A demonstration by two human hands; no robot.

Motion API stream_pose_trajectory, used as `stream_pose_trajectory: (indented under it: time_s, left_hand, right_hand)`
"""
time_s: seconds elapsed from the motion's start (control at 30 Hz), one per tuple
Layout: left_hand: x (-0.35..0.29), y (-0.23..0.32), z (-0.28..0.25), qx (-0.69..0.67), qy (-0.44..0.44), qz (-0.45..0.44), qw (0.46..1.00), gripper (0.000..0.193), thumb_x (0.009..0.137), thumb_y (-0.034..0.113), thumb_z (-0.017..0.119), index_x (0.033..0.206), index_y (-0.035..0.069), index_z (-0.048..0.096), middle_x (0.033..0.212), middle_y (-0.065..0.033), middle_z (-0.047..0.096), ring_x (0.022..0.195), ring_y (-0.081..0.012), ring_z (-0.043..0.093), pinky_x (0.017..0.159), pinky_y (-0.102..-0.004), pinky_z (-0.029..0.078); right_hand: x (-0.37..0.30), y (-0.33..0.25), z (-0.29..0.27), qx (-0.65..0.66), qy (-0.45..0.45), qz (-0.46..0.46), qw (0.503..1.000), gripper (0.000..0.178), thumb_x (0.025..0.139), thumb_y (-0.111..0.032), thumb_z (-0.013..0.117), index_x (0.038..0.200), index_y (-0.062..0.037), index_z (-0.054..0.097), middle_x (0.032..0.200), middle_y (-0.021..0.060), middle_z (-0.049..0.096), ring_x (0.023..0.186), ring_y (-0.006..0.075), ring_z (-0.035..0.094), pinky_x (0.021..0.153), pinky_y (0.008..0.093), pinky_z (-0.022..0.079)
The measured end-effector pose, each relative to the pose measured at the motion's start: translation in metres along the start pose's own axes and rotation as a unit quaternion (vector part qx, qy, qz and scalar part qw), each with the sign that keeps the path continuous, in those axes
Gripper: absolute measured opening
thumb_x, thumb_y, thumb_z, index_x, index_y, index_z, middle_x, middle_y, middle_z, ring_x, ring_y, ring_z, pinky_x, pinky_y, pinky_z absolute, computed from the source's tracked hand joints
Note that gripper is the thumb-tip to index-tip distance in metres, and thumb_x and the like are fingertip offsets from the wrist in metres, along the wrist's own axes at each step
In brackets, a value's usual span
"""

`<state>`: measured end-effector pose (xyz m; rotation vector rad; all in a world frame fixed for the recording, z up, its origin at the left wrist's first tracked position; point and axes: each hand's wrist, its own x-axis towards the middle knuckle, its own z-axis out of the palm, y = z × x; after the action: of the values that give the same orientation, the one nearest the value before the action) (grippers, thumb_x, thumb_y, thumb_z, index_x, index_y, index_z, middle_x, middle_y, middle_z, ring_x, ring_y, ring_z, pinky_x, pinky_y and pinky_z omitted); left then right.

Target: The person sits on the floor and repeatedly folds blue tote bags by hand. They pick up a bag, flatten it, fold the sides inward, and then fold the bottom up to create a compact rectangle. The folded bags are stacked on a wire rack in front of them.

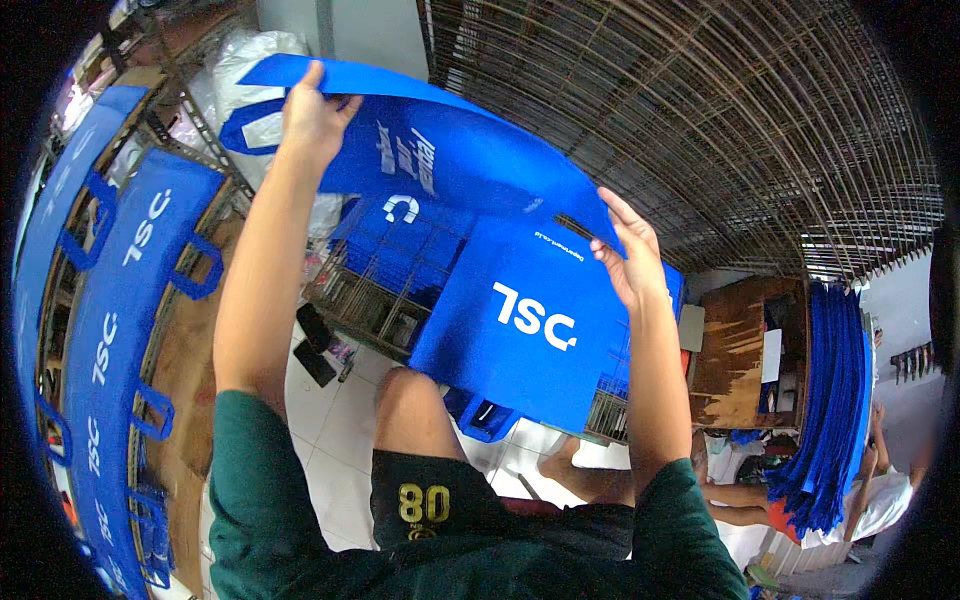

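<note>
Up in front of me a blue fabric tote bag (470, 150) with white print is stretched between my hands, its upper edge curving down to the right. My left hand (318, 122) pinches its top edge near the far left, and a loop handle (232, 135) sticks out beside it. The lower right corner is gripped between the thumb and fingers of my right hand (630, 248). Below it, another blue printed bag (520, 310) lies on a wire rack (375, 300), with its near edge hanging over. More blue bags lie under the rack's wires.
Stacked wire racks (680, 110) rise at the far right. Printed blue bags (140, 250) lie in rows along the left. Dark objects (314, 345) rest on the tiled floor (325, 420). At right, a co-worker (880, 500) sits beside a hanging bundle of blue fabric (825, 400).
</note>
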<state>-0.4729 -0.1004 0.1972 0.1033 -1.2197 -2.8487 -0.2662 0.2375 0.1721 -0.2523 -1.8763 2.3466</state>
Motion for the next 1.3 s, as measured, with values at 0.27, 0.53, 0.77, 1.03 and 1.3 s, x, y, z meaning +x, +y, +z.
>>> stream_pose_trajectory:
  time_s: [0.27, 0.53, 0.77, 1.03, 1.3]
  left_hand:
    - [0.047, -0.09, -0.136, -0.017, 0.061, -0.031, 0.998, 0.042, 0.092, 0.035, 0.047, 0.12, 0.003, 0.046, 0.117, -0.0107, 0.055, 0.105, -0.0255, 0.053, 0.092, -0.0422, 0.041]
    - [0.067, -0.242, -0.269, 0.104, 0.211, -0.171, 0.957, 0.048, 0.083, 0.019, 0.062, 0.125, 0.009, 0.039, 0.109, -0.0096, 0.054, 0.093, -0.023, 0.056, 0.083, -0.039, 0.047]
    - [0.055, -0.3, -0.315, 0.259, 0.268, -0.112, 0.921, 0.067, 0.077, 0.0, 0.06, 0.134, 0.009, 0.026, 0.103, -0.009, 0.056, 0.083, -0.0197, 0.058, 0.073, -0.0354, 0.05]
    - [0.037, -0.285, -0.296, 0.264, 0.22, -0.064, 0.937, 0.067, 0.076, -0.009, 0.061, 0.133, -0.001, 0.028, 0.09, -0.0093, 0.053, 0.077, -0.0186, 0.056, 0.067, -0.0331, 0.053]
    - [0.029, -0.283, -0.289, 0.307, 0.203, -0.053, 0.928, 0.058, 0.076, -0.01, 0.06, 0.127, 0.004, 0.037, 0.084, -0.0068, 0.054, 0.07, -0.0157, 0.055, 0.068, -0.0312, 0.052]
  right_hand:
    - [0.02, 0.156, 0.005, -0.047, 0.114, 0.001, 0.992, 0.066, 0.068, 0.008, 0.051, 0.133, -0.0004, 0.04, 0.127, 0.014, 0.048, 0.071, 0.0094, 0.055, 0.059, 0.0215, 0.044]
    - [0.062, 0.32, 0.0, -0.237, 0.162, 0.072, 0.955, 0.063, 0.073, 0.005, 0.054, 0.133, -0.0071, 0.04, 0.075, 0.0076, 0.06, 0.057, 0.0113, 0.052, 0.054, 0.0271, 0.043]
    - [0.062, 0.359, 0.001, -0.326, 0.291, 0.044, 0.898, 0.019, 0.078, -0.002, 0.062, 0.097, -0.0014, 0.061, 0.097, 0.0157, 0.063, 0.077, 0.0213, 0.063, 0.069, 0.032, 0.05]
    - [0.053, 0.367, 0.006, -0.283, 0.33, 0.061, 0.899, 0.025, 0.068, 0.001, 0.064, 0.093, -0.0002, 0.061, 0.097, 0.0163, 0.059, 0.074, 0.0227, 0.063, 0.069, 0.0332, 0.051]
    - [0.037, 0.384, 0.007, -0.338, 0.358, 0.014, 0.871, 0.019, 0.067, 0.003, 0.07, 0.081, -0.0009, 0.058, 0.089, 0.0129, 0.052, 0.067, 0.0207, 0.06, 0.063, 0.0298, 0.051]
